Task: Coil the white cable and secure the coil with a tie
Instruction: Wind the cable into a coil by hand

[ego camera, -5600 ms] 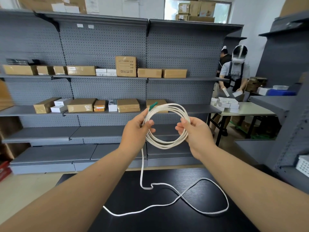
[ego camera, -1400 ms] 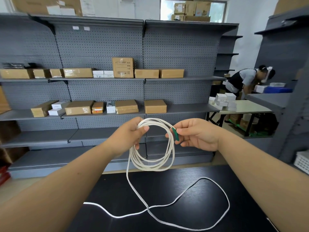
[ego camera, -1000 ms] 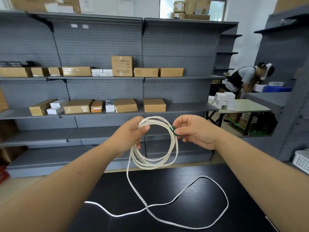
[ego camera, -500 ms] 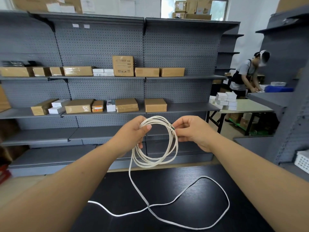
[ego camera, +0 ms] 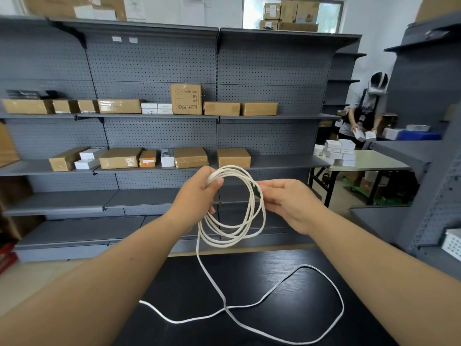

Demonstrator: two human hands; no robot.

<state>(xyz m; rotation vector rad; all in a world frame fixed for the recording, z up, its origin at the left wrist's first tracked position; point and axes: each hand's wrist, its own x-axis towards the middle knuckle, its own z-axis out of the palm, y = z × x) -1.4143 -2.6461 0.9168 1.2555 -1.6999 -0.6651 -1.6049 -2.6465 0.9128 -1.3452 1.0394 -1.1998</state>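
A white cable (ego camera: 232, 236) hangs in several loops in the air in front of me. My left hand (ego camera: 197, 196) is shut on the top left of the coil, thumb over the strands. My right hand (ego camera: 287, 198) pinches the coil's right side, where a small green tie or connector (ego camera: 256, 189) shows between the fingertips. From the coil's bottom a loose length of cable (ego camera: 274, 294) drops to the black table (ego camera: 262, 278) and lies there in a wide crossed loop.
Grey pegboard shelving (ego camera: 154, 116) with cardboard boxes (ego camera: 185, 99) stands behind the table. At the right, a person (ego camera: 366, 113) handles small white boxes by a pale table (ego camera: 369, 163). A grey rack (ego camera: 439, 156) and a white basket (ego camera: 452, 243) flank the right side.
The coil and both hands have stayed almost in place over the last second. My right fingers shifted on the green piece at the coil's right side. The person at the right moved about.
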